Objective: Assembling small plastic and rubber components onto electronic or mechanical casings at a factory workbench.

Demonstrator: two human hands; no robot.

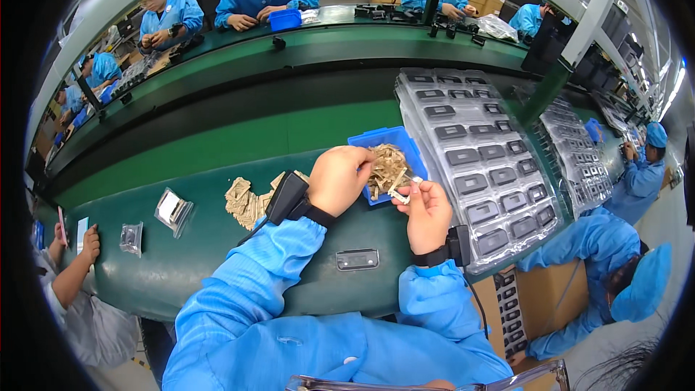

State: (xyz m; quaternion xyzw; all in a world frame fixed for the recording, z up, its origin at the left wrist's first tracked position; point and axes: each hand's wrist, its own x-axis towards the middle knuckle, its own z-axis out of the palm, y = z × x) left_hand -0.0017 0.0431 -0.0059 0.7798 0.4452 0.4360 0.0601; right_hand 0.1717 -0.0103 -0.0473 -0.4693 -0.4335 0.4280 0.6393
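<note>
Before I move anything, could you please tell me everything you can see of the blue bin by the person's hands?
The blue bin is an open-topped, roughly rectangular container, plastic by its look. It sits upright on the green worktop, slightly askew in view, left of the clear tray stack; whether they touch is unclear. Thin beige pieces lie heaped inside. The left hand overlaps its left side and the right hand its near right corner; contact with the bin can't be made out.

Small pale strip (pixel 397 195) is pinched at a tilt in right hand (pixel 428 211); thin tan strips (pixel 387 163) are heaped loosely in blue bin (pixel 407 143).
</note>
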